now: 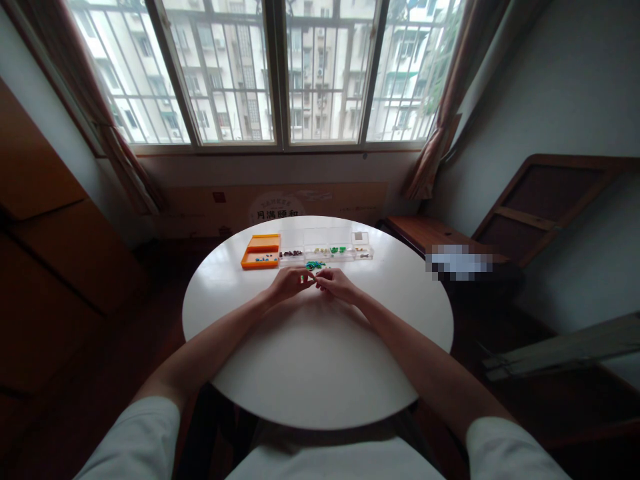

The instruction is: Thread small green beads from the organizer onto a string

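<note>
My left hand [289,283] and my right hand [337,284] meet over the white round table [320,373], fingertips almost touching. Each hand is closed in a pinch; whatever sits between the fingers is too small to make out. Just beyond the fingertips lies a small pile of green and blue pieces [316,265]. A bit of green also shows among the fingers of my left hand. Behind the pile stand an orange box [260,265] with small blue pieces in it and open clear plastic boxes [327,236] holding dark brown, pale and green pieces.
Beyond the table is a barred window [280,73] with curtains, and a long cardboard box [200,203] under it. A wooden bench [435,233] stands to the right, with a blurred white patch on it. Wooden cabinets [50,267] rise on the left.
</note>
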A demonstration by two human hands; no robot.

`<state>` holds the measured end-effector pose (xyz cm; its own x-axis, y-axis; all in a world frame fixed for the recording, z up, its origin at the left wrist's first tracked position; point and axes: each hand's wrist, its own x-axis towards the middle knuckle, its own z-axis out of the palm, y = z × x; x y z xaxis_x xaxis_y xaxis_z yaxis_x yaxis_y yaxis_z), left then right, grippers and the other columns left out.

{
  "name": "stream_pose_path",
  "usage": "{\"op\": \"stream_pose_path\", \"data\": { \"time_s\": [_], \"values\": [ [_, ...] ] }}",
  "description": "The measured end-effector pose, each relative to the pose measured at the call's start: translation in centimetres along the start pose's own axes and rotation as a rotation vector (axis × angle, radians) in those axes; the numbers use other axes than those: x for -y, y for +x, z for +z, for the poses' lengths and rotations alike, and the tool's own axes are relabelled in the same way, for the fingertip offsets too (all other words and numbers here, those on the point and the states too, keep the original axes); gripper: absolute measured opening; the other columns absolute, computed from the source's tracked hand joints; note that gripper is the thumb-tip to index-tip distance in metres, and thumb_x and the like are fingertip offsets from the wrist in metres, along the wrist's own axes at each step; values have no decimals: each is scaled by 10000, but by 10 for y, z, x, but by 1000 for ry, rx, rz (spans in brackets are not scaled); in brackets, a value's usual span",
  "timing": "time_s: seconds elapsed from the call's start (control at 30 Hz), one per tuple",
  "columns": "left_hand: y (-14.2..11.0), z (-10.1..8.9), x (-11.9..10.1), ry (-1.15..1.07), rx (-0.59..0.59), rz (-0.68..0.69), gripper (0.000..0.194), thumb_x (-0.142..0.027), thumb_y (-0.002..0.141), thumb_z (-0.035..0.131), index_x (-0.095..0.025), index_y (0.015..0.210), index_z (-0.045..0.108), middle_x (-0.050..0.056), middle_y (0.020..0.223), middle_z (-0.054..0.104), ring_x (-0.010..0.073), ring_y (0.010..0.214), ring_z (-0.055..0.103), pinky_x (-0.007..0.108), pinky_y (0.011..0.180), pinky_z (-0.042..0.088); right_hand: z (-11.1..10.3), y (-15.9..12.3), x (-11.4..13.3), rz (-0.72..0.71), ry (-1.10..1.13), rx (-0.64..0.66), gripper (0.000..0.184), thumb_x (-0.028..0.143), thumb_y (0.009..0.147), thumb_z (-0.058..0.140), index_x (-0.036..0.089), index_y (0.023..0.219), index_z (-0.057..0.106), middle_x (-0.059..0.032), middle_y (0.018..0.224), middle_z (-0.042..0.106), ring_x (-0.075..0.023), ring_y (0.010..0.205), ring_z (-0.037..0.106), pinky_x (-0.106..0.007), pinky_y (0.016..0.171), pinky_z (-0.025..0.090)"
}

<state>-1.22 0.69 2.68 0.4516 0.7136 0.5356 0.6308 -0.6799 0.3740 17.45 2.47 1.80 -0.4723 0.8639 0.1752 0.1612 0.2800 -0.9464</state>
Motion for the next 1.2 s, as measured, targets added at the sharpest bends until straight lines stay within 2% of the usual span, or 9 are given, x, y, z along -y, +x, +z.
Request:
{"op": "stream_pose_path", "data": {
  "time_s": [0.8, 1.0, 1.2],
  "values": [
    [-1, 2, 1, -31, -14, 19, 157, -212, 805, 562, -172, 837, 710, 13, 722, 667, 72, 573, 555, 167, 557, 418, 1, 1, -2, 2, 8, -3, 236, 348, 708, 653, 116, 748, 641, -18, 610, 623, -104, 551, 549, -218, 527, 417],
    [0, 1, 1, -17, -10, -26, 213, -332, 818, 587, -160, 784, 709, 18, 676, 654, 76, 542, 544, 174, 534, 409, 1, 1, -2, 1, 2, -9, 266, 381, 694, 677, 119, 720, 641, -21, 599, 621, -107, 546, 549, -223, 527, 419],
    [0, 1, 2, -17, -5, -12, 198, -321, 815, 592, -166, 795, 715, 20, 693, 656, 76, 550, 546, 172, 536, 407, 0, 1, -1, 11, -10, -15, 242, 356, 696, 678, 118, 732, 647, -21, 598, 624, -110, 545, 558, -215, 507, 414]
  ]
}}
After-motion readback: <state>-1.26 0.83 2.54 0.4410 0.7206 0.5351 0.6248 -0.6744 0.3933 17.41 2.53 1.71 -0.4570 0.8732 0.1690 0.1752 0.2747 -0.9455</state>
